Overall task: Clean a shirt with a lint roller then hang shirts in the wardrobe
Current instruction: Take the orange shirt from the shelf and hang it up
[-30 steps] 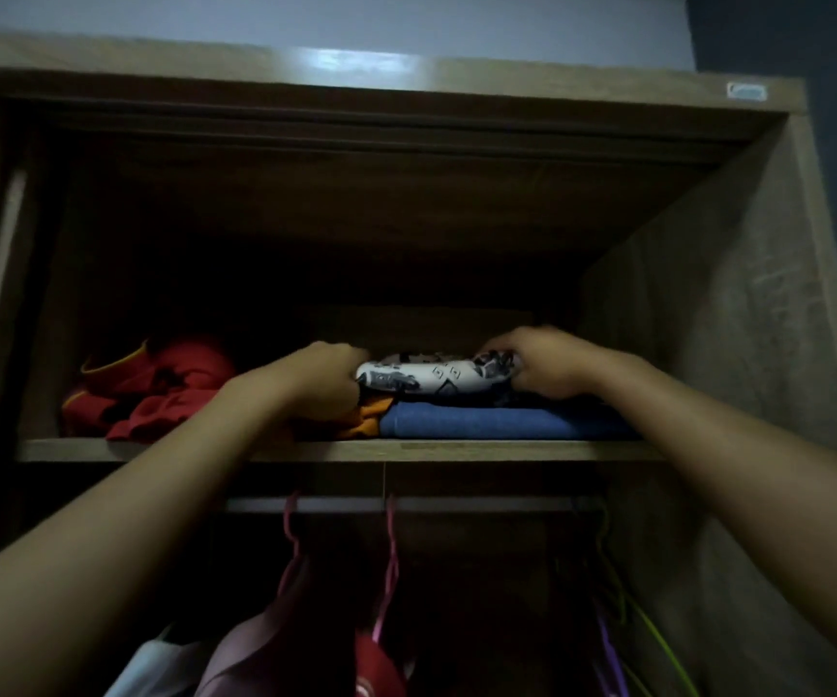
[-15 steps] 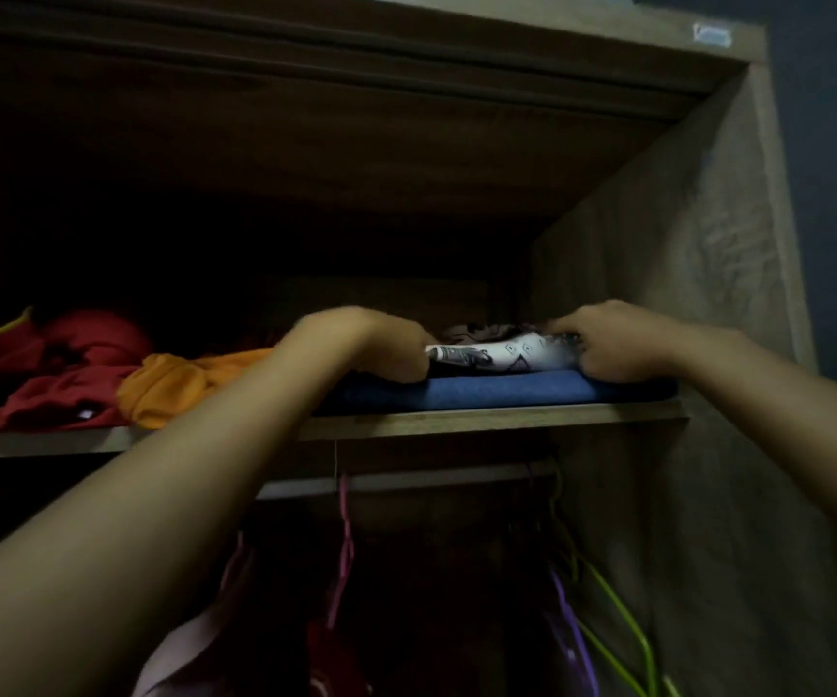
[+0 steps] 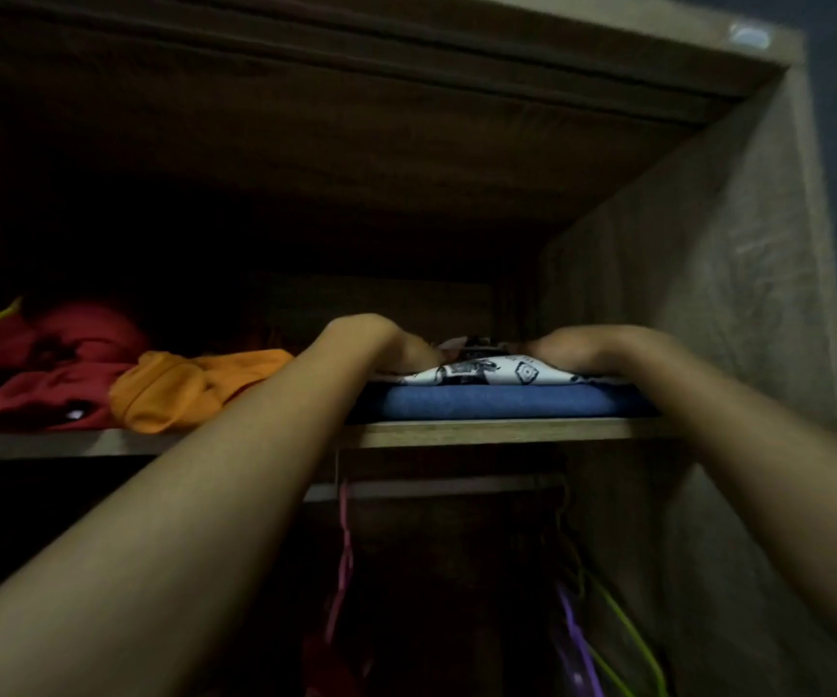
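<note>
i saw both hands on the folded white patterned shirt (image 3: 486,373) atop the folded blue cloth (image 3: 496,400). left hand (image 3: 381,344) and right hand (image 3: 592,347) rested there, fingers curled; i couldn't tell their grip.

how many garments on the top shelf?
4 visible: red garment far left, orange garment beside it, patterned white shirt atop folded blue garment at right. Dark rear may hide more.

Wooden shelf (image 3: 481,432) — bearing red garment (image 3: 44,384), orange garment (image 3: 180,389), blue folded cloth (image 3: 496,400).
</note>
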The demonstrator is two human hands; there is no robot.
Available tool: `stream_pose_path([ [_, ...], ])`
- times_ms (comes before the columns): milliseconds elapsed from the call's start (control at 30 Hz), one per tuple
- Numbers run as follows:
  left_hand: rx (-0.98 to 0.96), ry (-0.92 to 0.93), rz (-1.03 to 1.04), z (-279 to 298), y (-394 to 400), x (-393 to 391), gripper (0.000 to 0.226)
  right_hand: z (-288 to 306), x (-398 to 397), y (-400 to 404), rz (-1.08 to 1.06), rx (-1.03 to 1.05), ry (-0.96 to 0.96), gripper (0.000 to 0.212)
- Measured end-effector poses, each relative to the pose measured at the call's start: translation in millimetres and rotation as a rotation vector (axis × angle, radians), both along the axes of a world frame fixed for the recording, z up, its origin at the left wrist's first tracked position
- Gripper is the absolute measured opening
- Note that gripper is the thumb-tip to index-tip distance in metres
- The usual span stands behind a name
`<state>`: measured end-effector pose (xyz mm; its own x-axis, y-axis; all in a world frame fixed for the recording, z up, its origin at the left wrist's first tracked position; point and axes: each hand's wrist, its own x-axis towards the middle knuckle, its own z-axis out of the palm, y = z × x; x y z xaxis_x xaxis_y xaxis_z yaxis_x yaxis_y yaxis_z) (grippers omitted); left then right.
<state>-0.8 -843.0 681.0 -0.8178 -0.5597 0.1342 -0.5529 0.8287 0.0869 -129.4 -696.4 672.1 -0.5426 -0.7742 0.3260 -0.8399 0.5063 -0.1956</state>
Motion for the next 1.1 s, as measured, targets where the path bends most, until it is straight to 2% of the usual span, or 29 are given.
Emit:
stream_pose_path([
  [133,-0.034,-0.022,-0.027,-1.0,-2.8,2.9,0.051,-3.0,-7.8,-3.5,0.021,-0.092,-0.035,0.047],
  [267,0.033,-0.040,0.005,-1.0,1.6,10.6,0.052,-0.9,-7.8,-7.9,0.017,-0.052,-0.044,0.033],
  [367,0.053,0.125,-0.050,-8.3,9.3,28.2,0.062,-0.6,-8.7,-5.4,-0.039,-0.041,0.127,0.035],
  [433,0.019,0.237,-0.042,-7.8,11.9,53.9,0.071,-2.8,3.5,-0.6,0.032,-0.195,0.182,0.037],
  [533,-0.087,0.423,-0.021,4.1,0.1,105.2,0.051,-5.9,45.0,-2.0,0.226,-0.495,0.220,0.043],
  [600,-0.167,0.512,0.071,10.5,-14.4,145.5,0.039,-4.8,87.3,-11.3,0.383,-0.551,0.155,0.048],
  [667,-0.222,0.510,0.244,7.2,-35.6,181.7,0.040,-0.2,127.9,-28.4,0.516,-0.455,0.142,0.060],
  [733,-0.194,0.463,0.359,-3.5,-50.3,208.5,0.043,6.0,160.8,-53.4,0.587,-0.317,0.135,0.077],
  [833,-0.098,0.480,0.340,-15.5,-64.7,230.6,0.043,7.4,188.2,-94.6,0.581,-0.122,0.053,0.096],
  [900,-0.057,0.510,0.306,-18.6,-71.4,235.6,0.040,0.9,194.2,-114.3,0.563,0.019,-0.009,0.093],
  [967,-0.032,0.538,0.276,-22.5,-75.1,237.0,0.039,-6.0,193.9,-125.7,0.577,0.106,-0.072,0.081],
  [1033,-0.030,0.533,0.257,-26.8,-78.5,237.7,0.042,-10.1,192.4,-130.0,0.585,0.060,-0.079,0.069],
  [1100,-0.025,0.513,0.244,-29.4,-80.3,238.9,0.046,-14.4,192.4,-130.0,0.574,-0.064,0.005,0.063],
])
